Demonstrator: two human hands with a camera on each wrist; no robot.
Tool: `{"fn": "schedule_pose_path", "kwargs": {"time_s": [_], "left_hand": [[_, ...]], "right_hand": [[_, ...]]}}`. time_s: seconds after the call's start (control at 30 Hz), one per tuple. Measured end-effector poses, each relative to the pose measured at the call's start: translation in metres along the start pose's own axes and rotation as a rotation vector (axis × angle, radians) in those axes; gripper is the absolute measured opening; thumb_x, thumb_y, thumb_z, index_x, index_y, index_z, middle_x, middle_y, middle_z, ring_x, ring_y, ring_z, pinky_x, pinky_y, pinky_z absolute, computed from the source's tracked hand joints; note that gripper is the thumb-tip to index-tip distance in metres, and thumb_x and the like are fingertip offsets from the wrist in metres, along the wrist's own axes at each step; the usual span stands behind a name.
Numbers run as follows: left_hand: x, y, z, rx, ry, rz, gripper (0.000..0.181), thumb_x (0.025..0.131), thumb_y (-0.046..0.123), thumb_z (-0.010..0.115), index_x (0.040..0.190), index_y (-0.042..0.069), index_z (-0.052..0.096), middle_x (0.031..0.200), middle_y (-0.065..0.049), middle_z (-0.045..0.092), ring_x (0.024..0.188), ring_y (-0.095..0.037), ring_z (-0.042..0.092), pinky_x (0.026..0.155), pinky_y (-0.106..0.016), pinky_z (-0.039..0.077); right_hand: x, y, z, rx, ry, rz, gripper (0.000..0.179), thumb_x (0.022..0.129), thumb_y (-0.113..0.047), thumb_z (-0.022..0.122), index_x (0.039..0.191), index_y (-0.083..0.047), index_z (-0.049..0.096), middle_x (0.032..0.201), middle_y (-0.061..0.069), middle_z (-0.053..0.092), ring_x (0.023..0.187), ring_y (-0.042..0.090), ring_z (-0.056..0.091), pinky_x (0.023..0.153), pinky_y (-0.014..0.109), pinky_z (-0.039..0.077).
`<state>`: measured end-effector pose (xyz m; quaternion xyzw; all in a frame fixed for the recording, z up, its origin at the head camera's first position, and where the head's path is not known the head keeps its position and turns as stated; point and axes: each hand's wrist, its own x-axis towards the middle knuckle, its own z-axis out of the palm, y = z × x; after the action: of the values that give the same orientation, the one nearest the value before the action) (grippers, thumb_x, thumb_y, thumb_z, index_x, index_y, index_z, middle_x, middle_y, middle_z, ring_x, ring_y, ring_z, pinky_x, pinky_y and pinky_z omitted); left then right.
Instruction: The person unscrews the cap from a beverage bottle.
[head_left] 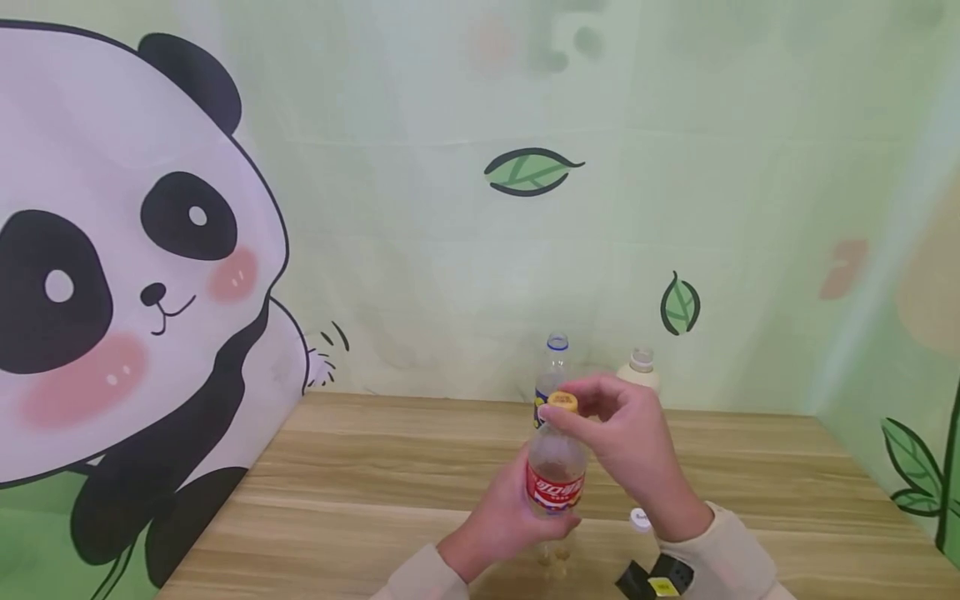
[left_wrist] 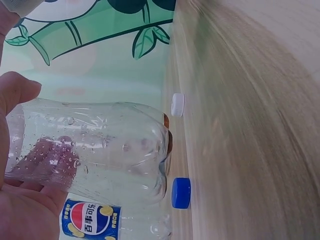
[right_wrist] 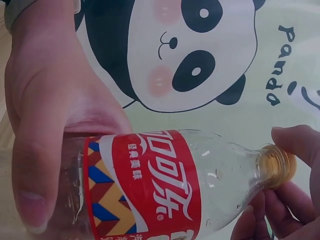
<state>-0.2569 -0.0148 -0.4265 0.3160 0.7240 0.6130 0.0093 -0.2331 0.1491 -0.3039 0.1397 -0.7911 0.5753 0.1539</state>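
My left hand (head_left: 498, 518) grips a clear plastic soda bottle (right_wrist: 165, 180) with a red label around its lower body. The bottle looks empty apart from droplets inside and is held upright just over the table. At its top, my right hand (head_left: 628, 433) pinches the yellow cap (head_left: 562, 402) between thumb and fingers. In the right wrist view the yellow cap (right_wrist: 280, 166) sits on the bottle's mouth; whether it is threaded tight I cannot tell.
Behind the hands stand an uncapped clear bottle (head_left: 557, 367) with a blue label and an uncapped cream-coloured bottle (head_left: 639, 375). A white cap (head_left: 640, 519) and a blue cap (left_wrist: 181, 193) lie on the wooden table (head_left: 360, 467). A panda-print cloth (head_left: 420, 275) hangs behind.
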Motion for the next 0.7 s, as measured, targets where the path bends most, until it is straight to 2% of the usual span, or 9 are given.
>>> {"fn": "schedule_pose_path", "kwargs": {"time_s": [0.2,0.4,0.53,0.7], "left_hand": [[0.0012,0.0010,0.0010,-0.016,-0.001,0.011,0.080,0.077,0.005,0.085,0.143,0.027,0.045,0.125,0.001,0.065,0.112,-0.012,0.063,0.103,-0.028,0.051],[0.0010,0.0017,0.0011,0.014,0.016,0.015,0.080,0.076,0.008,0.086,0.144,0.023,0.046,0.125,0.001,0.066,0.112,-0.010,0.063,0.103,-0.028,0.051],[0.0018,0.0024,0.0013,0.016,0.011,0.018,0.080,0.076,0.008,0.086,0.144,0.023,0.046,0.125,0.001,0.066,0.112,-0.011,0.063,0.103,-0.028,0.051],[0.0030,0.0015,0.0011,0.026,0.007,0.028,0.079,0.077,0.009,0.086,0.143,0.022,0.046,0.126,0.000,0.066,0.113,-0.010,0.063,0.103,-0.028,0.051]], "right_hand": [[0.0012,0.0033,-0.0023,0.084,-0.075,0.000,0.030,0.088,-0.023,0.082,0.114,-0.010,0.076,0.100,0.002,0.074,0.089,0.018,0.069,0.079,0.028,0.058],[0.0016,0.0068,-0.0028,0.164,-0.130,-0.017,0.032,0.093,-0.015,0.075,0.121,-0.002,0.072,0.106,-0.006,0.073,0.094,0.011,0.069,0.085,0.026,0.058],[0.0011,0.0070,-0.0032,0.166,-0.137,-0.026,0.032,0.095,-0.016,0.073,0.124,-0.002,0.071,0.111,-0.007,0.073,0.098,0.010,0.070,0.087,0.025,0.057],[-0.0004,0.0040,-0.0031,0.122,-0.089,-0.014,0.038,0.092,-0.019,0.077,0.127,-0.007,0.069,0.116,0.003,0.072,0.100,0.013,0.067,0.088,0.024,0.056]]}}
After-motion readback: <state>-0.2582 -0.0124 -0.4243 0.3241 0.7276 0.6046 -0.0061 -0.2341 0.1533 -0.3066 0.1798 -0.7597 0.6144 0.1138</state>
